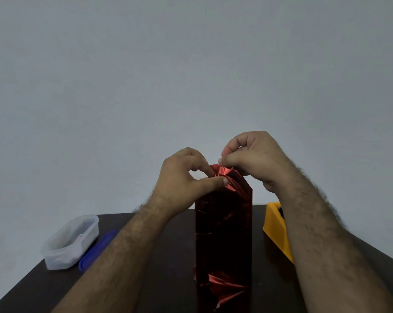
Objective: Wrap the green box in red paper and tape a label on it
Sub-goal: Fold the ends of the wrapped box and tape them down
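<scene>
The box [223,240] stands upright mid-table, fully hidden in red paper [224,177]. Left hand [182,177] pinches the top fold closed; right hand [249,159] pinches the tip, apparently to crease it flat before taping. The dispenser [276,229] waits nearby.

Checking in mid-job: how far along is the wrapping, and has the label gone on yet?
Done: the upright box is covered in red foil paper down its visible sides; no green shows. In hand: the left hand and right hand pinch the gathered paper at the top end, folding it closed. Left: taping that end, with the yellow tape dispenser untouched on the table, then the label; none is visible on the box.
</scene>
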Demonstrator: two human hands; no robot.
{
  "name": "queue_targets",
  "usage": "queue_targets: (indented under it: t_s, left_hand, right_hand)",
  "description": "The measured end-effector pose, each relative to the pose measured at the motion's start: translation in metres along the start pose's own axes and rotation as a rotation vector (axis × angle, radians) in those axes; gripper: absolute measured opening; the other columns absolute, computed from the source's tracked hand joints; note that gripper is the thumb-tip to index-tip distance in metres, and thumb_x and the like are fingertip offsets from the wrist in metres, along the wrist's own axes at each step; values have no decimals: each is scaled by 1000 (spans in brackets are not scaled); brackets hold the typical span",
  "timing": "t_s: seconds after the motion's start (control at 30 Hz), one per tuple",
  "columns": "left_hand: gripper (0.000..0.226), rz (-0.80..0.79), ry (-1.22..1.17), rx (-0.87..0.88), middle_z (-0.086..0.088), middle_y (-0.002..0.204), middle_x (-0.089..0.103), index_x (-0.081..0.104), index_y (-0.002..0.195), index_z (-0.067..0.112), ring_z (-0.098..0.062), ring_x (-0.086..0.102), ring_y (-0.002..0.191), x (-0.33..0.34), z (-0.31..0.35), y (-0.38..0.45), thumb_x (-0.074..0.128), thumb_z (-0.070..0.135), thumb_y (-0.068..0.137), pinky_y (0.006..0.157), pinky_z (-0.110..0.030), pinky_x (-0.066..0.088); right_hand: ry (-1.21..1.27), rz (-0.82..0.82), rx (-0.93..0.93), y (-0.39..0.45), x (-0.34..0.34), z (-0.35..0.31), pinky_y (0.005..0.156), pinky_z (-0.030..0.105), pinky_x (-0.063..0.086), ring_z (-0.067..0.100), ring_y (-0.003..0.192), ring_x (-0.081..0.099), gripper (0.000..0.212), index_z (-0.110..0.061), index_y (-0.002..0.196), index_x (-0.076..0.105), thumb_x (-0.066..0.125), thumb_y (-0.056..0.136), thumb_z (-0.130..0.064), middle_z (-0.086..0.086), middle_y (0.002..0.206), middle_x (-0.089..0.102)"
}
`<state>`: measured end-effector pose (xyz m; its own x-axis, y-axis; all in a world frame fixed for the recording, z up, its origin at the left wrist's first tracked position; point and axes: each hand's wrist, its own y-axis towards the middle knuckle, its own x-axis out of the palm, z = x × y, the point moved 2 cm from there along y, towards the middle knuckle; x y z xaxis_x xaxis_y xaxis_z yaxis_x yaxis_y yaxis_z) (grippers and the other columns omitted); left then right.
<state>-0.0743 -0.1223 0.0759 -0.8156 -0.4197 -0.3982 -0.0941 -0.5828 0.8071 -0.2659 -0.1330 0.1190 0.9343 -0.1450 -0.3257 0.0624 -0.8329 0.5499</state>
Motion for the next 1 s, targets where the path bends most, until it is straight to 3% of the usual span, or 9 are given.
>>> queue_targets:
  t_s: [0.13, 0.23, 0.37, 0.43, 0.5, 0.6, 0.73, 0.9, 1.0]
  left_hand:
    - [22, 50, -1, -71, 10, 83, 69, 78, 71, 32, -10, 63, 91, 0, -2, 2, 97, 43, 68, 72, -23, 45]
    - [17, -14, -75, -115, 10, 83, 71, 78, 69, 33, -11, 66, 92, 1, -3, 2, 94, 39, 74, 74, -30, 49]
    - [21, -92, -208, -176, -2, 83, 74, 76, 70, 16, -27, 72, 81, 2, -1, 1, 87, 26, 84, 76, -49, 61]
    - [24, -129, -280, -242, -11, 81, 73, 73, 72, 6, -31, 68, 72, 2, 1, 2, 83, 18, 89, 72, -46, 58]
    - [26, -196, -341, -313, -13, 76, 64, 70, 72, 2, -21, 58, 69, 1, 2, 1, 78, 15, 93, 68, -30, 50]
    - [24, -288, -408, -385, -12, 79, 64, 72, 75, 1, -13, 57, 74, -1, 3, 0, 73, 14, 96, 64, -14, 45]
    - [21, -303, -455, -466, -10, 81, 70, 75, 75, 8, -9, 62, 67, 1, 2, -1, 72, 11, 96, 57, -12, 46]
    - [20, -276, -451, -525, -11, 84, 71, 77, 78, 7, -11, 60, 68, 3, -1, 2, 71, 11, 96, 54, -12, 45]
    - [22, -267, -446, -545, -11, 84, 72, 76, 76, 4, -8, 62, 66, 5, 0, 1, 69, 9, 97, 55, -11, 46]
  right_hand:
    - [28, -24, -6, -2, -1, -2, 55, 27, 53, 15, 59, 68, 13, -6, 82, 77, 87, 76, -2, 15, 71, 75]
    - [61, -45, -16, -2, -2, -2, 55, 24, 52, 16, 62, 70, 14, -5, 84, 76, 87, 77, -1, 16, 74, 76]
    - [69, -98, -41, -3, -4, 0, 55, 20, 51, 12, 62, 69, 14, -2, 89, 77, 87, 80, -5, 11, 73, 76]
    - [59, -141, -45, -3, -7, 1, 64, 26, 57, 14, 72, 74, 16, -6, 92, 79, 89, 81, -12, 11, 82, 79]
    - [6, -200, -34, -3, -10, 4, 72, 28, 61, 12, 79, 75, 17, -14, 94, 82, 90, 80, -19, 8, 92, 79]
    - [-11, -253, 33, -1, -12, 11, 70, 25, 60, 14, 84, 77, 11, -11, 96, 82, 86, 86, -15, 6, 94, 80]
    - [49, -232, 136, 3, -9, 18, 65, 25, 58, 18, 83, 76, 15, -2, 95, 78, 84, 87, -12, 11, 94, 81]
    - [-17, -178, 214, 10, -2, 26, 76, 35, 52, 14, 99, 68, 16, -15, 89, 80, 89, 81, -25, -3, 97, 80]
    - [35, -243, 308, 10, 2, 29, 68, 36, 55, 19, 91, 68, 13, -10, 89, 78, 84, 86, -21, 0, 88, 76]
